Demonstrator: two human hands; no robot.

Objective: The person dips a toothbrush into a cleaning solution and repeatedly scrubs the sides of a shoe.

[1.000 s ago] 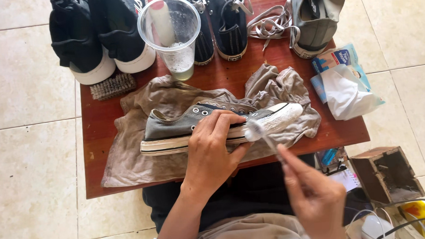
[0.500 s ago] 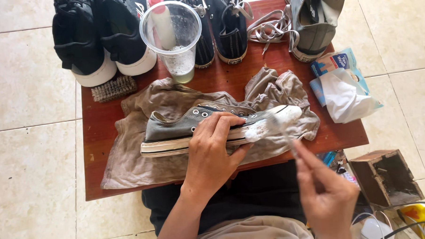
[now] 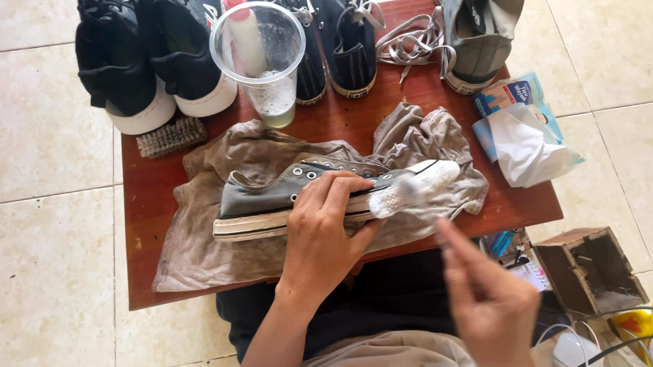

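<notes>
Currently the left hand (image 3: 321, 238) presses flat, fingers spread, on the grey sneaker (image 3: 298, 195) lying sideways on a dirty cloth (image 3: 220, 238) mid-table. At four o'clock, the blurred right hand (image 3: 490, 301) pinches a small brush (image 3: 392, 199) against the toe.

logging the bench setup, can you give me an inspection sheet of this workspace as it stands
surface: small red-brown table on a pale tiled floor, partly covered by a stained cloth
job's things: grey sneaker lying on its side on the cloth; foamy brush at its white toe
clutter: plastic cup with foam and a bottle, scrub brush, other shoes, loose laces, wipes pack
grippers: left hand presses the sneaker; right hand blurred, fingers pinched on the brush handle
cables: white cord, bottom right
surroundings: open wooden box
</notes>
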